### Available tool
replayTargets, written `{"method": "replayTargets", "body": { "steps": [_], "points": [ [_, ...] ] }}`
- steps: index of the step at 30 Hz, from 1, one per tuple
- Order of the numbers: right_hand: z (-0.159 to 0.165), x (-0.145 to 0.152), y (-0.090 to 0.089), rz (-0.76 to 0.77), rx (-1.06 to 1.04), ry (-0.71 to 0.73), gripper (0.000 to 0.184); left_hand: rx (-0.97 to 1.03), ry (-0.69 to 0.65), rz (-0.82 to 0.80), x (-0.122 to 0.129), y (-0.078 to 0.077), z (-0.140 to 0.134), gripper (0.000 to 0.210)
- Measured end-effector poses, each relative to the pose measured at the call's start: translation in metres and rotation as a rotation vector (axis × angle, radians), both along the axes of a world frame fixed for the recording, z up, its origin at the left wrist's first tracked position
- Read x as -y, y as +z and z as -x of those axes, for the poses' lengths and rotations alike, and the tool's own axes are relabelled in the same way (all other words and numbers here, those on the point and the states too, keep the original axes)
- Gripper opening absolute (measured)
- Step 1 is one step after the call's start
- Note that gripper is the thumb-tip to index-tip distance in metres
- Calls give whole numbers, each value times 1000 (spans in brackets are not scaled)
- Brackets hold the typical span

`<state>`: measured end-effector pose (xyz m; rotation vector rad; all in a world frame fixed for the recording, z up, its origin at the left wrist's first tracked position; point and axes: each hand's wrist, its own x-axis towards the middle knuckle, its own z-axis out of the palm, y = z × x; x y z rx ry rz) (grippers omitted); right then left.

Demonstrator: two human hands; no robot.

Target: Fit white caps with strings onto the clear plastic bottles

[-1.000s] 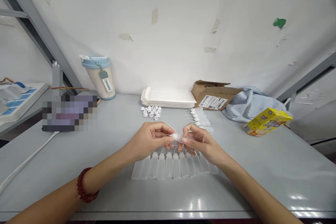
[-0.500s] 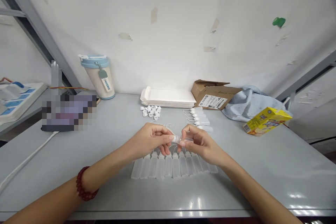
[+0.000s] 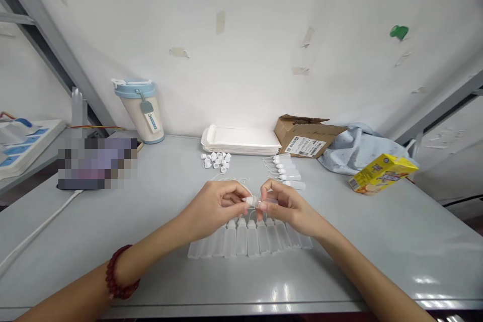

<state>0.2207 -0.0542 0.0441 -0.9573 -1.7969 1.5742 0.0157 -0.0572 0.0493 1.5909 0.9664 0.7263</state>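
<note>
Between my hands is a small translucent plastic bottle point(image 3: 270, 202), lying sideways with its neck to the left. My right hand point(image 3: 287, 204) pinches the bottle near its neck. My left hand point(image 3: 222, 206) has thumb and fingers closed on a white cap point(image 3: 249, 200) at the bottle's neck end. Just below my hands lies a row of several similar clear bottles point(image 3: 241, 241), partly covered by my left hand. Beyond my hands, several bottles with white caps point(image 3: 285, 166) lie stacked on their sides. A pile of loose white caps point(image 3: 217, 159) sits to their left.
At the back are a stack of flat white boxes point(image 3: 245, 140) and an open cardboard box point(image 3: 307, 143). A light blue cloth point(image 3: 350, 148) and yellow carton point(image 3: 383, 175) stand right. A tumbler point(image 3: 141, 110), blurred-out phone point(image 3: 100, 161) and white cable point(image 3: 39, 229) are left.
My left hand has shifted slightly and its fingers are more curled at the cap. My right hand keeps its hold on the bottle.
</note>
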Motion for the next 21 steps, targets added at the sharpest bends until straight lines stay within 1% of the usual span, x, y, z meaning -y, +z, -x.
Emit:
{"method": "replayTargets", "body": {
  "steps": [3,5,9,11,14,16,18,21],
  "points": [
    [-1,-1,-1,33,-52,7,21,9,34,-84,2,-1,-2,12],
    [-1,-1,-2,38,-59,4,20,20,36,-80,1,-1,-2,13],
    [0,0,-2,25,-52,10,19,61,26,5,-3,3,0,17],
    [0,1,-1,16,-46,11,19,51,9,74,-5,3,1,21],
    [1,2,0,11,-54,8,20,6,-72,210,-8,2,2,34],
    [1,2,1,20,-70,15,21,7,-117,262,-9,0,2,40],
    [1,3,1,27,-77,25,21,16,-137,260,-9,-1,2,40],
    [0,3,1,28,-72,29,20,-2,-146,190,-7,1,3,36]
  ]
}}
